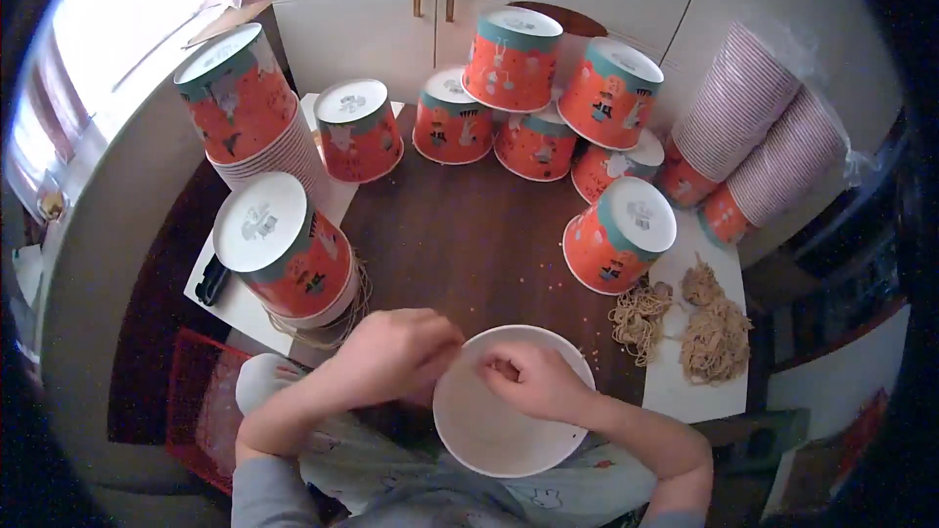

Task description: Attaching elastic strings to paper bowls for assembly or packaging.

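Observation:
A paper bucket with a white inside stands mouth up at my lap, by the near edge of the dark table. My left hand is closed at the bucket's left rim, its fingertips curled together. Over the bucket's mouth my right hand is closed too, thumb against the fingers. Whatever either hand pinches is too small or hidden to name. Left of my left hand, an upside-down orange and green paper bucket has tan cord looped round its base. Beyond my right hand lies a loose tangle of tan cord.
Several upturned orange buckets stand along the far side, some stacked. Tall nested bucket stacks lean at the right in clear plastic. More cord lies on a white board. A black tool is at left; a red basket stands below.

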A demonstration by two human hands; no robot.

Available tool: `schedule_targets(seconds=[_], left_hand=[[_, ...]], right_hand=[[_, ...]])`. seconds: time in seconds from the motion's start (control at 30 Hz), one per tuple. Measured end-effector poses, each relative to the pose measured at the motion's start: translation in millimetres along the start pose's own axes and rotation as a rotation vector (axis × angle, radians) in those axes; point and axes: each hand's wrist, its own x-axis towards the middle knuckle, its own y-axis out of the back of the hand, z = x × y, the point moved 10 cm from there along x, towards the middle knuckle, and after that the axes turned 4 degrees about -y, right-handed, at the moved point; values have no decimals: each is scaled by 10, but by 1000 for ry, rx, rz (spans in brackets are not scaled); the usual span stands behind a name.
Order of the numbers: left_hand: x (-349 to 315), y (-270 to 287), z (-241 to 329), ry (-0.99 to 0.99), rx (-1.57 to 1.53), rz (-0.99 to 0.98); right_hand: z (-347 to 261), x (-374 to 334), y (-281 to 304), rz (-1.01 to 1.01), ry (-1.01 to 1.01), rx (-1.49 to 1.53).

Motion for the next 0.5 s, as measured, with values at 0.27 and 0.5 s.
schedule_targets(seconds=[0.27,0.5], left_hand=[[-176,-389,-454,293,-288,-262],[-202,-433,-455,357,-295,-333]], right_hand=[[74,176,-158,-43,33,-111],[69,206,-170,-60,-17,-158]])
